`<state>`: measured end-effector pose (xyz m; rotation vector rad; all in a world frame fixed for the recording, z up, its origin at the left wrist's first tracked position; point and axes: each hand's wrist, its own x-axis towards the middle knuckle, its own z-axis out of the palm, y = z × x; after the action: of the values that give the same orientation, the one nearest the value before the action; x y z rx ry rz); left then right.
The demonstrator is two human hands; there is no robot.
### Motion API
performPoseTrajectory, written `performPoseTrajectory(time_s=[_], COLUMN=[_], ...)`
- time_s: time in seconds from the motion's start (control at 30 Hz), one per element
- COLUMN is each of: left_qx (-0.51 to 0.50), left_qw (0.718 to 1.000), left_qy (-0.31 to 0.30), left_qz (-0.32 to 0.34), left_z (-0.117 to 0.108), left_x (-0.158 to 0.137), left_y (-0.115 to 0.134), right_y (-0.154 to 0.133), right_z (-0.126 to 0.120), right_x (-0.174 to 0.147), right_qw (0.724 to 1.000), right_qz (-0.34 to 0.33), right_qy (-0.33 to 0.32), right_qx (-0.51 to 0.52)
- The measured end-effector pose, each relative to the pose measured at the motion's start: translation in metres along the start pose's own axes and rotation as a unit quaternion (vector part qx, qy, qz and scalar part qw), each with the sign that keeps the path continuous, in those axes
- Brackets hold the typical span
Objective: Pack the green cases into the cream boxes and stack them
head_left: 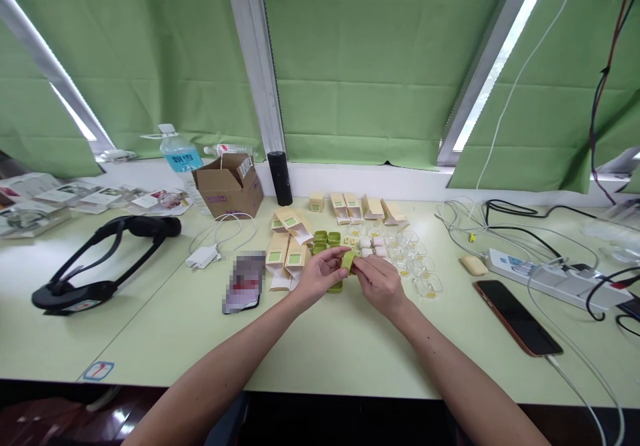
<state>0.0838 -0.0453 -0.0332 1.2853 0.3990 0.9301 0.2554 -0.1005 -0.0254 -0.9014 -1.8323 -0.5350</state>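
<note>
Cardboard box (229, 191), brown with its flaps open, stands beyond and well to the left of the small green piece (347, 260) in your hands; take that piece as your landmark. Pale yellow cartons (277, 251) with green labels lie nearer, just left of it. Your left hand (320, 274) comes in from its left, thumb and fingers pinching it above the table. Small green tubs (334, 238) sit just beyond it, slightly left, and one more shows on its near side. Your right hand (379, 283) meets it from its right, fingers bunched; they hide the contact, so you cannot tell what they grip. White and pink blocks (381, 251) lie just beyond and right of it; clear plastic shells (428, 285) spread farther right.

To work well here, let your left pinch steady the piece, firm but light, as its wall may flex. Make the fine movement with your right fingertips, and keep that wrist high to clear the shells.
</note>
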Motion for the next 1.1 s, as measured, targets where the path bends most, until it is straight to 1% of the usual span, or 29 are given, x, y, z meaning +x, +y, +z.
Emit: performPoseTrajectory(time_s=[0.2,0.27,0.37,0.47,0.6,0.7,0.87,0.97,1.1], left_qx=[0.006,0.010,0.019,0.037,0.056,0.083,0.145,0.142,0.125], left_qw=[0.997,0.994,0.991,0.992,0.992,0.990,0.979,0.981,0.984], left_qy=[0.074,0.103,0.126,0.121,0.104,0.101,0.127,0.123,0.121], left_qz=[0.032,0.042,0.039,0.026,0.035,0.044,0.062,0.054,0.032], left_z=[0.001,0.000,0.002,0.006,0.010,0.008,0.004,0.004,0.001], left_x=[0.004,0.005,0.006,0.005,0.002,0.002,0.004,0.005,0.006], left_y=[0.002,0.002,0.002,0.001,0.004,0.005,0.004,0.004,0.005], right_y=[0.003,0.002,0.001,0.002,0.003,0.003,0.001,0.001,0.001], right_z=[0.000,0.000,0.001,0.004,0.007,0.007,0.007,0.006,0.004], right_x=[-0.006,-0.008,-0.010,-0.013,-0.014,-0.014,-0.013,-0.012,-0.011], right_qw=[0.999,0.998,0.992,0.984,0.981,0.982,0.987,0.988,0.985], right_qz=[0.020,0.048,0.108,0.149,0.162,0.161,0.135,0.129,0.145], right_qy=[0.034,0.034,0.000,-0.036,-0.030,-0.025,-0.035,-0.038,-0.038], right_qx=[-0.002,0.021,0.059,0.086,0.100,0.096,0.082,0.079,0.081])
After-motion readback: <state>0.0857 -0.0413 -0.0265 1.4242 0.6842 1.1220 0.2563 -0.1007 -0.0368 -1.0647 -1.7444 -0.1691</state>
